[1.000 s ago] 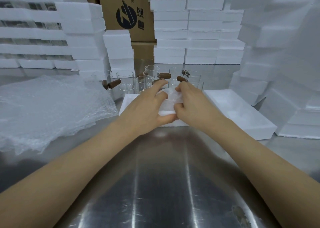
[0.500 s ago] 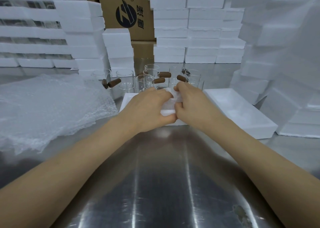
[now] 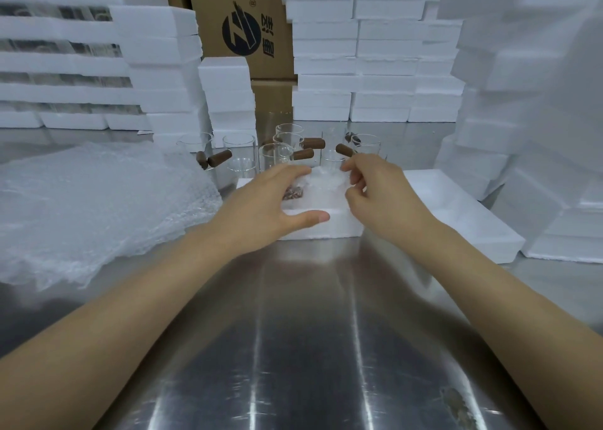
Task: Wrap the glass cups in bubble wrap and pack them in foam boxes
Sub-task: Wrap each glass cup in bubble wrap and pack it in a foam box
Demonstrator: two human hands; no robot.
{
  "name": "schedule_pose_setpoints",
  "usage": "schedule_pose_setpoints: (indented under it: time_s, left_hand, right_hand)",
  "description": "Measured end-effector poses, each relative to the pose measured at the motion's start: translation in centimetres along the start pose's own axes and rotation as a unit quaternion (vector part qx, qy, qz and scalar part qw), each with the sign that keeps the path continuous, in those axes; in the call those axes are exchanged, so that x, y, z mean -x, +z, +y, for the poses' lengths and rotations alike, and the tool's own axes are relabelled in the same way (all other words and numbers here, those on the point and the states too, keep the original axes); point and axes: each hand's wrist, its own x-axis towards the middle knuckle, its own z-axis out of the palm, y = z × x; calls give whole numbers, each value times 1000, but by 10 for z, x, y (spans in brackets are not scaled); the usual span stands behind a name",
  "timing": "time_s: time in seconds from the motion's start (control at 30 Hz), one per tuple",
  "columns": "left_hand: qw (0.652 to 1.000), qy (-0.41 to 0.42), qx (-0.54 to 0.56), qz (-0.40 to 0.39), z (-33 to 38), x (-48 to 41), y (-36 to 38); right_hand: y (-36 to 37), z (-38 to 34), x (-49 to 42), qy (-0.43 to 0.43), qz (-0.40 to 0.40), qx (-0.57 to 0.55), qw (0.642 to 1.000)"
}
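The wrapped cup [image 3: 323,185] lay in the box [image 3: 339,225], between both hands, its brown handle [image 3: 292,194] toward the left. The left hand [image 3: 261,201] was spread wide, thumb on the box's near wall. The right hand [image 3: 385,198] hung just beside the cup, fingers loosely bent, holding nothing.

A bubble-wrapped cup [image 3: 324,185], its brown handle [image 3: 293,195] seen through the wrap, is seated in a foam box [image 3: 321,229] on a steel table [image 3: 293,331]. The left hand [image 3: 264,204] is spread over the box with the thumb laid on its front wall, while the right hand [image 3: 380,194] is held at the wrap's right edge, fingers loosely curled. Bare cups [image 3: 239,154] are stood just behind the box, bubble wrap [image 3: 98,201] is piled at the left, a second box [image 3: 456,211] is set at the right, and foam stacks [image 3: 355,70] are ranged behind.
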Motion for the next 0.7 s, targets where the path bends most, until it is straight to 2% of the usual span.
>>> schedule_pose_setpoints:
  time_s: [0.1, 0.27, 0.37, 0.47, 0.53, 0.6, 0.7]
  left_hand:
    - [1000, -6, 30, 3, 2, -1, 2]
    - [999, 28, -27, -21, 2, -2, 0]
    - [998, -4, 58, 0, -4, -3, -6]
    - [997, -27, 71, 25, -13, -2, -4]
    - [996, -17, 72, 44, -13, -2, -1]
    - [996, -10, 71, 57, -11, -2, 1]
    - [997, 19, 14, 69, -10, -2, 0]
  right_hand:
    - [1, -1, 1, -14, 9, 18, 1000]
    - [1, -4, 1, -25, -9, 37, 999]
    - [-15, 2, -6, 31, 43, -23, 998]
    - [-37, 21, -12, 111, 82, 29, 990]
    - [-44, 34, -12, 165, 26, 106, 980]
    - [-44, 42, -10, 215, -73, 158, 961]
    - [-39, 44, -7, 231, -183, 181, 938]
